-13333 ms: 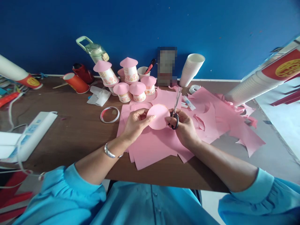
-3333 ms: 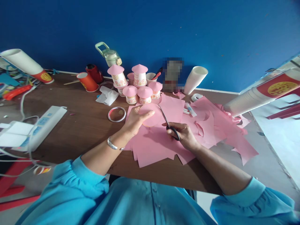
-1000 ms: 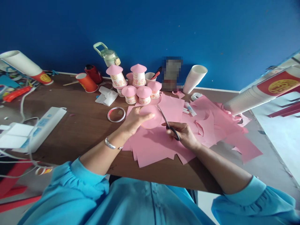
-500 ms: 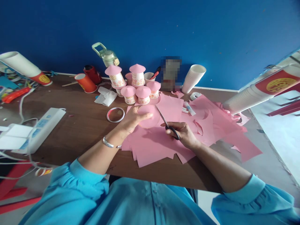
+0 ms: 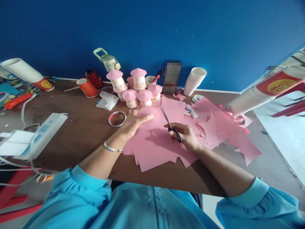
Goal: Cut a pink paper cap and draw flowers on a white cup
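My left hand (image 5: 134, 122) pinches a round pink paper disc (image 5: 149, 112) by its left side, thumb on top. In my right hand (image 5: 184, 135) is a pair of scissors (image 5: 169, 125) with black handles, blades pointing up and left. The blades look closed and lie apart from the disc, just to its right. Beneath both hands spreads a pile of pink paper sheets (image 5: 157, 152). Behind the disc stand several small paper-cup houses (image 5: 144, 98) with pink cone roofs and printed flowers.
Tape rolls (image 5: 117, 118) and a glue stick (image 5: 192, 111) lie nearby. Stacked paper cups (image 5: 195, 81) stand by the blue wall; a longer cup stack (image 5: 264, 90) leans at right. A power strip (image 5: 45, 135) with cables sits left. An orange cup (image 5: 87, 87) and a bottle (image 5: 109, 62) stand behind.
The scissors have come slightly away from the disc, which has turned a little in my left hand. The view has shifted slightly.
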Demonstrator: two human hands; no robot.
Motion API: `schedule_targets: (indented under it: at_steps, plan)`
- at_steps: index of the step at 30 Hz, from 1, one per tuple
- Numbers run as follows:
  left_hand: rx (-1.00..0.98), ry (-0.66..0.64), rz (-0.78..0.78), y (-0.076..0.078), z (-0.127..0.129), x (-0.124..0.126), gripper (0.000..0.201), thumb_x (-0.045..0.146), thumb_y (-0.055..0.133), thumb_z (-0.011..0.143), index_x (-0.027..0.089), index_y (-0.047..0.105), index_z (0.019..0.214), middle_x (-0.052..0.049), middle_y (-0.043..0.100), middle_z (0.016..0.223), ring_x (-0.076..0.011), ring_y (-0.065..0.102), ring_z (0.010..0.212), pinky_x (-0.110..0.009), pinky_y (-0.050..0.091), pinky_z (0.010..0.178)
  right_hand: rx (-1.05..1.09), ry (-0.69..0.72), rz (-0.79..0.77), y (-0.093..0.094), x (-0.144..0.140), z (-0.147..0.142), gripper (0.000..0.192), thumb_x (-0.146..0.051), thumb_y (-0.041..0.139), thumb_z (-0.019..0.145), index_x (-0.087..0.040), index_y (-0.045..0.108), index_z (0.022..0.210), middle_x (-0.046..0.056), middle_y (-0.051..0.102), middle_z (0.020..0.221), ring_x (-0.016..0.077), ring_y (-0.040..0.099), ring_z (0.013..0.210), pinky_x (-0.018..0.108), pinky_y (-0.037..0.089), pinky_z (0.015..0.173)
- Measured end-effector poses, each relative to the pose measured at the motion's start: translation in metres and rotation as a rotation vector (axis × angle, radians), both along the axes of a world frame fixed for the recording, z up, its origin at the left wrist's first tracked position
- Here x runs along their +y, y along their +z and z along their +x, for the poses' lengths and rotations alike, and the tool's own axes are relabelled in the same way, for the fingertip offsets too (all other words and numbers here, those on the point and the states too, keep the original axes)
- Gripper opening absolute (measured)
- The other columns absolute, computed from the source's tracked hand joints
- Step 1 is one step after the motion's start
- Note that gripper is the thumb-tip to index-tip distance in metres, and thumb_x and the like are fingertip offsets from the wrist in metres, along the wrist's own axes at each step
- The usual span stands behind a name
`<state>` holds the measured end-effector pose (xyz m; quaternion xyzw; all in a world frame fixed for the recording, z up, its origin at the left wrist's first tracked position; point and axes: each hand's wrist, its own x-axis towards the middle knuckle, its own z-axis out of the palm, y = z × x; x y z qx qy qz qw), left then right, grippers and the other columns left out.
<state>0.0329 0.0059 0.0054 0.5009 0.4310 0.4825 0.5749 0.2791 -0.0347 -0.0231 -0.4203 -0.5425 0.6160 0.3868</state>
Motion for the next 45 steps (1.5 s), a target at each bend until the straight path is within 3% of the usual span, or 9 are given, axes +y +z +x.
schedule_targets:
  at_steps: [6,13,18,23,27,32,37,41,45]
  plan:
    - [0.018,0.020,-0.025,0.000,0.002,-0.003,0.036,0.045,0.093,0.069,0.021,0.085,0.094,-0.009,0.084,0.100,-0.0362,0.076,0.108,-0.053,0.059,0.104,0.032,0.017,-0.005,0.000,-0.001,-0.001,0.063,-0.063,0.093,0.071,-0.016,0.079,0.109,-0.002,0.062,0.065,0.0124,0.055,0.056,0.029,0.050,0.055]
    - [0.008,-0.016,0.012,0.001,0.006,-0.002,0.033,0.043,0.093,0.070,0.023,0.085,0.096,-0.008,0.084,0.110,-0.0376,0.073,0.121,-0.051,0.060,0.107,-0.024,0.034,0.011,0.001,-0.002,-0.002,0.061,-0.063,0.091,0.072,-0.016,0.078,0.109,-0.003,0.062,0.064,0.0117,0.053,0.055,0.029,0.050,0.055]
    - [0.033,0.006,-0.011,0.002,0.006,-0.005,0.036,0.042,0.093,0.070,0.021,0.083,0.096,-0.006,0.084,0.103,-0.0349,0.075,0.109,-0.049,0.061,0.101,-0.075,-0.029,0.051,-0.006,0.002,-0.002,0.061,-0.062,0.086,0.076,-0.016,0.075,0.113,-0.004,0.061,0.061,0.0131,0.052,0.053,0.030,0.045,0.053]
    - [-0.002,0.061,0.041,-0.001,0.007,-0.006,0.030,0.042,0.090,0.075,0.019,0.081,0.093,-0.006,0.082,0.097,-0.0302,0.075,0.100,-0.047,0.060,0.097,-0.469,-0.211,0.287,-0.016,0.007,0.002,0.039,-0.052,0.074,0.085,-0.024,0.066,0.109,-0.005,0.064,0.061,0.0145,0.054,0.055,0.028,0.042,0.057]
    - [-0.124,0.126,0.043,-0.012,0.009,0.001,0.031,0.043,0.089,0.076,0.020,0.079,0.094,-0.004,0.081,0.097,-0.0255,0.075,0.097,-0.041,0.060,0.094,-0.832,-0.325,0.511,-0.017,0.009,0.006,0.030,-0.039,0.069,0.087,-0.025,0.064,0.113,0.003,0.077,0.082,0.0199,0.066,0.066,0.029,0.043,0.060]
    - [-0.138,0.177,0.011,-0.035,0.011,0.012,0.032,0.041,0.089,0.072,0.020,0.075,0.092,-0.004,0.079,0.092,-0.0244,0.074,0.093,-0.039,0.059,0.091,-1.137,-0.231,0.613,-0.007,0.018,0.020,0.032,-0.028,0.064,0.091,-0.022,0.065,0.122,0.011,0.082,0.110,0.0287,0.075,0.095,0.031,0.047,0.063]
    - [-0.074,0.162,0.050,-0.047,0.011,0.016,0.032,0.042,0.089,0.072,0.018,0.077,0.089,-0.005,0.078,0.086,-0.0256,0.074,0.090,-0.040,0.059,0.088,-1.418,-0.057,0.558,0.016,0.025,0.034,0.040,-0.031,0.064,0.097,-0.021,0.063,0.136,0.015,0.076,0.131,0.0342,0.072,0.114,0.036,0.053,0.072]
    - [-0.028,0.148,0.092,-0.048,0.011,0.016,0.034,0.046,0.088,0.073,0.019,0.078,0.092,-0.006,0.081,0.092,-0.0267,0.075,0.095,-0.042,0.061,0.092,-1.569,0.096,0.543,0.032,0.021,0.036,0.035,-0.021,0.054,0.102,-0.014,0.064,0.135,0.018,0.079,0.114,0.0337,0.075,0.100,0.035,0.050,0.068]
    - [0.081,0.136,0.153,-0.046,0.011,0.015,0.039,0.047,0.088,0.075,0.017,0.078,0.098,-0.008,0.081,0.098,-0.0264,0.075,0.096,-0.043,0.060,0.095,-1.642,0.143,0.533,0.037,0.016,0.034,0.033,-0.004,0.047,0.098,-0.012,0.079,0.103,0.020,0.078,0.095,0.0343,0.074,0.099,0.037,0.051,0.072]
